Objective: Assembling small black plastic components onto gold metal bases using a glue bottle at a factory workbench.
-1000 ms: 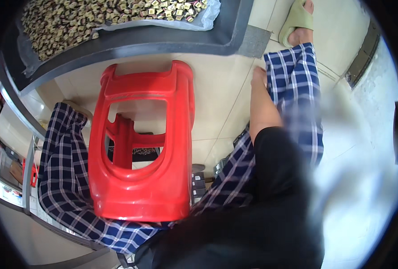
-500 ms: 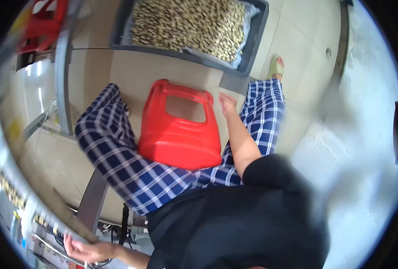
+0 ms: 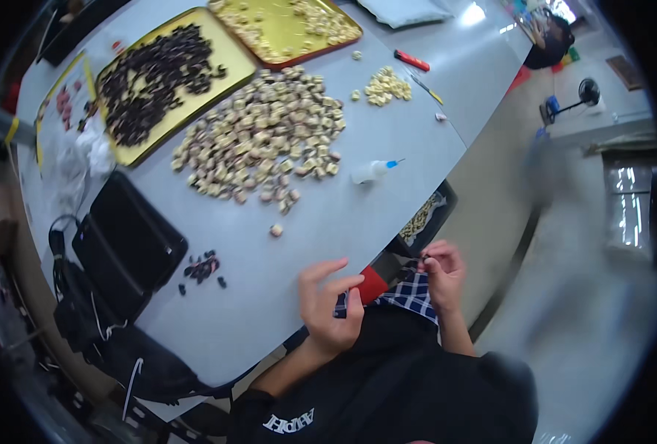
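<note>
My left hand (image 3: 332,307) is raised at the table's near edge, its fingers curved and apart with nothing in them. Right of it, past the table edge, my right hand (image 3: 445,275) pinches something small and dark at its fingertips, too small to name. On the grey table (image 3: 321,222) lies a broad pile of small cream-and-brown pieces (image 3: 269,133), with a single piece (image 3: 276,231) apart on the near side. A small heap of dark pieces (image 3: 202,268) sits left of my left hand. Beyond my right hand stands a white squeeze bottle (image 3: 371,172) with a blue tip.
At the back are a yellow tray (image 3: 237,72) of dark pieces and another tray (image 3: 269,44) of pale ones. A red cutter (image 3: 412,59) lies near a pale heap (image 3: 387,86). An opened black case (image 3: 129,237) occupies the left. Below sits a dark bin (image 3: 439,214); a red stool (image 3: 373,285) shows too.
The view has swung up from the floor and red stool to the tabletop. Both hands have come up in front of me, and the right fingers have closed into a pinch.
</note>
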`<state>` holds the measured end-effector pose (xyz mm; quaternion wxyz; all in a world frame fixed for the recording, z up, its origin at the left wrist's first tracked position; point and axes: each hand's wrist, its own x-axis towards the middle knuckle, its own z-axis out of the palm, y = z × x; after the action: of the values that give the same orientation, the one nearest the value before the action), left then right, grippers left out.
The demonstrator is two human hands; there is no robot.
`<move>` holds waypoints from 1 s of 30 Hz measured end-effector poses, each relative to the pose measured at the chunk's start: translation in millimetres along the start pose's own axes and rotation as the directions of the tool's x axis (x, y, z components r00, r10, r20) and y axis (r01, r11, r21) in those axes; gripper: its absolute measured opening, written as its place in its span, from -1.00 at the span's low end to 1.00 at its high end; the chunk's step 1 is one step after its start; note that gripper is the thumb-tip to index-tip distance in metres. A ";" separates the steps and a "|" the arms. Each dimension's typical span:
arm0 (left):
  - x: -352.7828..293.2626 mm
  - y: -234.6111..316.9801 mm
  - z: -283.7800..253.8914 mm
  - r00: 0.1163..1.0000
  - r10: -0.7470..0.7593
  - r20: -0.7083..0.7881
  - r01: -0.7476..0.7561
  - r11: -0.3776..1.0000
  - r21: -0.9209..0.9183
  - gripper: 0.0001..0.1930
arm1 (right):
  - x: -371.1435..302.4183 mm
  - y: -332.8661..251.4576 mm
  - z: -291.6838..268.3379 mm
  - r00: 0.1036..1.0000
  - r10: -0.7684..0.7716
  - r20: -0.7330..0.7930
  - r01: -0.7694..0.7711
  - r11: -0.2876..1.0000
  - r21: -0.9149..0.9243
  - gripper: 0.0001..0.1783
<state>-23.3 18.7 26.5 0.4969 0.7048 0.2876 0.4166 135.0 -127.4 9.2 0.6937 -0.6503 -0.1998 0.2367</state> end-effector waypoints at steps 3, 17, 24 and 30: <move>-0.7 3.7 -19.0 0.996 -0.082 -0.024 0.075 0.971 -0.228 -0.79 | -3.4 -39.3 67.8 0.982 -0.032 0.185 0.032 0.999 0.004 -0.89; -8.0 -8.6 -66.7 0.960 -0.278 -0.018 0.197 0.723 -0.663 -0.79 | -13.9 -46.6 168.5 0.774 -0.354 0.524 0.558 0.772 -0.304 -0.81; 0.8 -13.1 -50.1 0.960 -0.278 0.035 0.230 0.711 -0.665 -0.79 | 12.2 -40.5 142.5 0.631 -0.357 0.689 0.639 0.743 -0.200 -0.79; -3.5 -16.5 -49.3 0.945 -0.326 -0.011 0.257 0.764 -0.592 -0.78 | 44.5 -3.5 58.7 0.681 -0.672 0.290 0.722 0.683 -0.114 -0.64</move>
<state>-67.9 44.2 17.7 0.7300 0.4402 0.2800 0.4414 136.9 -54.0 15.7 0.6278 -0.5652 -0.5353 0.0015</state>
